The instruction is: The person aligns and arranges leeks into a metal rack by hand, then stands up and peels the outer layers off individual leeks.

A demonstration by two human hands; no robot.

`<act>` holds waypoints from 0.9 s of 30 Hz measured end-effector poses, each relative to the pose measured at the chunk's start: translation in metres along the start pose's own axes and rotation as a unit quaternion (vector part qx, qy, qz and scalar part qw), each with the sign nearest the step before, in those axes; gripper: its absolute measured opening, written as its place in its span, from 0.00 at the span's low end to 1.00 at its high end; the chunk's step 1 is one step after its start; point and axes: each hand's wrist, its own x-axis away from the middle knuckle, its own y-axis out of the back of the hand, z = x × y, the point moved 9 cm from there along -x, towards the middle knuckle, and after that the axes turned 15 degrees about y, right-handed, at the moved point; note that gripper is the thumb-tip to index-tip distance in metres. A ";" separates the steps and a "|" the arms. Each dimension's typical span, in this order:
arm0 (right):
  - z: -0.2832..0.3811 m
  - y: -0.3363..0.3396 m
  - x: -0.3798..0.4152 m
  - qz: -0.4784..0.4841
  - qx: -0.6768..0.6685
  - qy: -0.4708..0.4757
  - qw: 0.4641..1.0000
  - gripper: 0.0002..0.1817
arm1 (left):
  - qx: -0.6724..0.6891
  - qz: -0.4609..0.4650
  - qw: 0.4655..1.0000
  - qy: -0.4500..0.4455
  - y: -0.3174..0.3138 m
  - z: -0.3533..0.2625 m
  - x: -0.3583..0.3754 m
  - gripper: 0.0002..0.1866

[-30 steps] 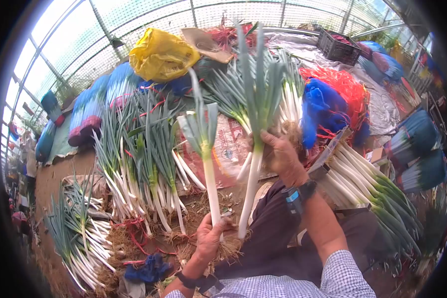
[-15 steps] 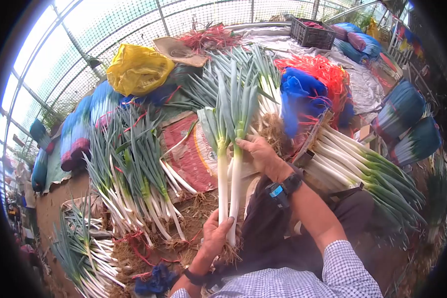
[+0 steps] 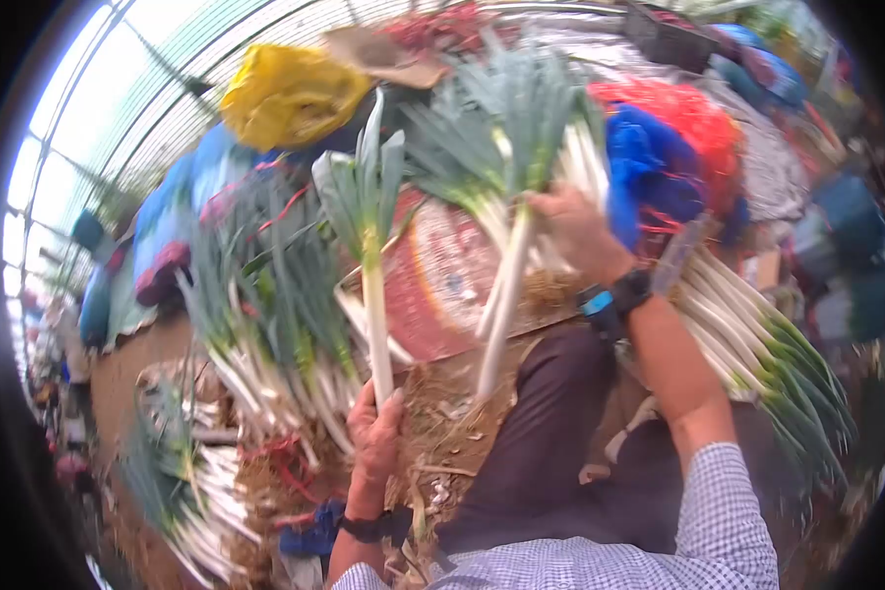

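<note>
My left hand (image 3: 375, 433) is wrapped round the lower white stem of one upright leek (image 3: 375, 305), whose green leaves spread at the top. To the right, my right hand (image 3: 582, 231) grips another leek (image 3: 506, 305) near the top of its white stem, its root end hanging down. Behind that leek lies a pile of leeks (image 3: 521, 108) on a red printed sack (image 3: 442, 275). The picture is blurred by motion.
More leeks (image 3: 275, 285) lie at the left, with a smaller heap (image 3: 206, 501) below. Stacked leeks (image 3: 757, 344) are at the right. Beyond are a yellow bag (image 3: 290, 93), blue netting (image 3: 654, 162), red ties (image 3: 693, 123) and a dark crate (image 3: 669, 37).
The two leeks that stood together between my hands are now apart. My left hand has moved left with one, and my right hand up and right with the other. The view has shifted.
</note>
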 end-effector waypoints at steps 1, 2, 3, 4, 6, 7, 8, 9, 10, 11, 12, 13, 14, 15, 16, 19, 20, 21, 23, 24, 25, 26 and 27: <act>-0.018 0.005 -0.011 0.002 -0.008 -0.006 1.000 0.13 | -0.029 -0.026 0.999 -0.016 0.007 -0.005 0.000 0.19; -0.036 0.011 -0.022 0.004 -0.016 -0.012 1.000 0.14 | -0.061 -0.046 0.996 -0.050 0.011 -0.009 -0.002 0.21; -0.071 0.017 -0.033 -0.016 -0.078 -0.051 0.996 0.15 | -0.063 -0.047 0.995 -0.066 0.011 -0.007 -0.006 0.22; -0.095 0.020 -0.041 -0.017 -0.088 -0.045 0.995 0.15 | -0.065 -0.048 0.993 -0.082 0.011 -0.004 -0.010 0.23; -0.132 0.026 -0.052 -0.034 -0.099 -0.052 0.993 0.14 | -0.027 -0.026 0.997 -0.073 0.000 0.009 -0.024 0.24; -0.147 0.031 -0.054 -0.045 -0.103 -0.068 0.991 0.13 | -0.018 -0.025 0.998 -0.056 -0.008 0.014 -0.029 0.25; -0.158 0.035 -0.053 -0.037 -0.080 -0.085 0.993 0.14 | -0.033 -0.025 0.999 -0.025 -0.017 0.020 -0.030 0.26; -0.170 0.040 -0.052 -0.028 -0.057 -0.101 0.993 0.15 | -0.047 -0.025 0.999 0.007 -0.027 0.021 -0.033 0.26; -0.174 0.039 -0.049 -0.019 -0.035 -0.118 0.992 0.16 | -0.045 -0.009 0.999 0.017 -0.038 0.023 -0.039 0.27; -0.173 0.046 -0.043 -0.004 -0.002 -0.142 0.990 0.18 | -0.050 -0.012 0.998 -0.028 -0.048 0.022 -0.046 0.26; -0.167 0.050 -0.038 0.020 0.091 -0.161 0.983 0.21 | -0.035 0.012 0.999 -0.021 -0.059 0.022 -0.050 0.26; -0.148 0.052 -0.041 0.028 0.153 -0.098 0.983 0.21 | -0.018 0.037 0.999 -0.012 -0.071 0.020 -0.051 0.26; -0.130 0.052 -0.042 0.036 0.214 -0.035 0.975 0.21 | -0.008 0.050 0.999 0.008 -0.079 0.021 -0.053 0.26; -0.103 0.049 -0.039 0.044 0.274 0.028 0.960 0.21 | 0.001 0.064 0.998 0.028 -0.086 0.022 -0.054 0.26; -0.052 0.023 -0.027 0.049 0.242 0.080 0.966 0.18 | 0.008 0.081 0.996 0.047 -0.092 0.024 -0.055 0.26; 0.028 -0.011 0.009 0.102 0.384 0.219 0.891 0.18 | -0.012 0.114 0.993 0.037 -0.101 0.018 -0.050 0.24; 0.052 -0.017 0.022 0.119 0.437 0.276 0.848 0.19 | -0.022 0.120 0.992 0.023 -0.104 0.013 -0.045 0.24; 0.067 -0.025 0.033 0.142 0.493 0.347 0.785 0.21 | -0.035 0.127 0.991 0.001 -0.103 0.006 -0.040 0.23; 0.096 -0.036 0.055 0.146 0.542 0.384 0.733 0.23 | -0.030 0.136 0.990 -0.015 -0.102 0.002 -0.029 0.22; 0.106 -0.044 0.066 0.143 0.555 0.421 0.703 0.24 | -0.036 0.134 0.990 -0.012 -0.101 0.000 -0.021 0.21; 0.116 -0.052 0.077 0.140 0.569 0.451 0.673 0.25 | -0.060 0.123 0.990 0.014 -0.101 -0.011 -0.004 0.20; 0.136 -0.064 0.087 0.156 0.544 0.480 0.671 0.26 | -0.089 0.100 0.991 0.015 -0.095 -0.017 0.008 0.19; 0.135 -0.071 0.091 0.178 0.523 0.476 0.684 0.24 | -0.124 0.093 0.988 0.014 -0.097 -0.022 0.018 0.19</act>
